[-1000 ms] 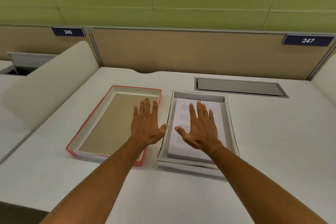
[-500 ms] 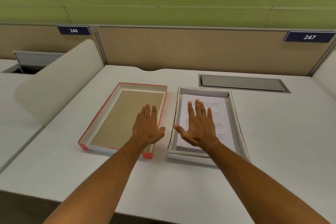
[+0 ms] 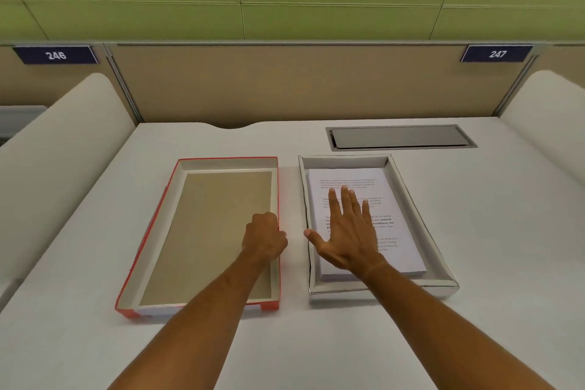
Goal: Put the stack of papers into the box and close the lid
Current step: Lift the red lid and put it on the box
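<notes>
The stack of papers (image 3: 364, 218) was already inside the box (image 3: 446, 286), right of the middle of the frame. The box was white and open on top. The papers lay flat with some room left at the far end.

The lid (image 3: 202, 231) lay upside down on the desk (image 3: 506, 263), just left of the box. It had a red rim and a brown inside. A thin strip of desk showed between the two, so they were near but not touching. Both had their long sides running from the bottom of the frame toward the top, side by side.

The left hand (image 3: 264, 239) was the one at the lid. It was curled shut on the lid's right edge, the edge next to the box. The thumb sat on the outside of the rim. The other fingers were hidden, so I could not see how far they went under or over. The left arm came up from the bottom of the frame across the lid's near corner.

The right hand (image 3: 346, 236) lay open and flat on the papers, fingers spread and pointing to the top of the frame. It held nothing.

The lid likely had to be flipped over to the right onto the box. The right hand would need to get out of the way first.
</notes>
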### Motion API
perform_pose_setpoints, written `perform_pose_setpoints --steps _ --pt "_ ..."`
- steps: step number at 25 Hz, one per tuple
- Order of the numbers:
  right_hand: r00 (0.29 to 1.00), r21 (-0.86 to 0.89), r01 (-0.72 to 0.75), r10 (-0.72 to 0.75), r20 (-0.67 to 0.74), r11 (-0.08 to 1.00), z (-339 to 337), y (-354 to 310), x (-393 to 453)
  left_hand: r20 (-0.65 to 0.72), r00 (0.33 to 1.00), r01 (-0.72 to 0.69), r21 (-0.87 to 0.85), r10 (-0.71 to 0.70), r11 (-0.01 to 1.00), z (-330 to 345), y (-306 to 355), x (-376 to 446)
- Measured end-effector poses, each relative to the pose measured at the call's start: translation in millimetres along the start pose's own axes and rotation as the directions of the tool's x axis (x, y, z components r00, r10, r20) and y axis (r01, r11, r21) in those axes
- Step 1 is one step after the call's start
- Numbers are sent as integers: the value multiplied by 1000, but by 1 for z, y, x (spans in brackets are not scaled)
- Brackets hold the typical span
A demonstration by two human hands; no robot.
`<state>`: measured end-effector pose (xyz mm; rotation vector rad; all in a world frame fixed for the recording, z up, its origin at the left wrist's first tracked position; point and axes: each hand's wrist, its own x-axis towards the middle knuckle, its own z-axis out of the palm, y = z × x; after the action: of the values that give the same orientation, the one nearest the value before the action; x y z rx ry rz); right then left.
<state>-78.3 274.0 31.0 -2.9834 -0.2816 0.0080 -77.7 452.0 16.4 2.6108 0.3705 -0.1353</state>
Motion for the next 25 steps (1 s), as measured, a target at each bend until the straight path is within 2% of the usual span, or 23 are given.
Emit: perform_pose_setpoints --steps 3,8,11,13,15,17,20,22,25 --pt "1000 48 22 -22 -9 999 3 -9 -1 -30 999 17 -26 -18 1000 -14 -1 -1" --pt "999 148 32 -31 -9 988 -3 -10 12 -172 985 -30 -346 -32 938 -76 15 -3" --pt "999 282 38 -33 -21 959 -11 -21 23 -196 978 -71 -631 -71 773 -132 21 -3" --pt "1000 454 17 -8 -21 891 -15 -29 26 -185 979 -87 -761 -86 643 -166 23 -5" --pt "999 683 -53 47 27 728 -20 -37 33 -175 982 -113 -842 -69 527 -194 22 -13" --pt "982 855 -190 97 164 482 -22 -44 41 -146 987 -108 -917 -72 384 -214 18 -23" --pt "898 894 -439 83 433 85 -22 -48 44 13 1000 12 -993 0 114 -235 2 -34" --pt "842 834 -537 -35 538 -125 -19 -46 41 102 992 96 -991 71 90 -246 -11 -40" --pt "827 762 -556 -132 546 -332 -17 -41 42 125 989 114 -984 78 134 -245 -29 -43"
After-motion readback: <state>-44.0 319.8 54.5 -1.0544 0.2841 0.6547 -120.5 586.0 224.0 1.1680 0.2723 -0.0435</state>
